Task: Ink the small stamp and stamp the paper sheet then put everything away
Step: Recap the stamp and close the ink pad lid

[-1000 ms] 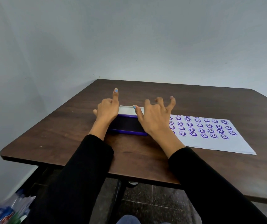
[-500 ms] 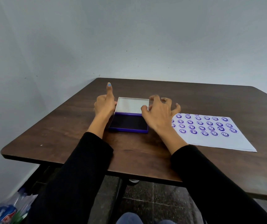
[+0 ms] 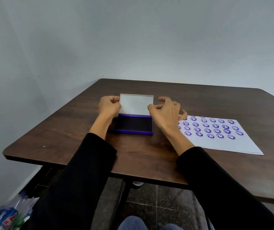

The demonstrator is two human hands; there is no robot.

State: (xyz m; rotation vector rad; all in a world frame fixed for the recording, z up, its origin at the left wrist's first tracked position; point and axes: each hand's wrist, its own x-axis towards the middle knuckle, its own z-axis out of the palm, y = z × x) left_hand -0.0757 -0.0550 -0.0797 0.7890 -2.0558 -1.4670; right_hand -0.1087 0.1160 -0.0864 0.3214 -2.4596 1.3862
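A purple ink pad (image 3: 133, 126) lies on the brown table (image 3: 66, 138) with its dark pad exposed. Its grey-white lid (image 3: 135, 103) stands nearly upright at the pad's far edge. My left hand (image 3: 108, 107) pinches the lid's left edge. My right hand (image 3: 166, 113) hovers at the lid's right edge, with the thumb at the lid's front and the fingers spread and curled beside it. To the right lies the white paper sheet (image 3: 215, 143), covered with rows of purple smiley stamp marks. No small stamp is visible.
The table stands in a corner of grey walls, its near edge (image 3: 133, 173) just above my knees. Plastic bottles (image 3: 7, 218) lie on the floor at the lower left. Dark table legs and tiled floor show below.
The lid has swung up from lying low behind the pad to nearly upright. My left forefinger, which pointed up, is now curled onto the lid's edge. Both hands moved further from me.
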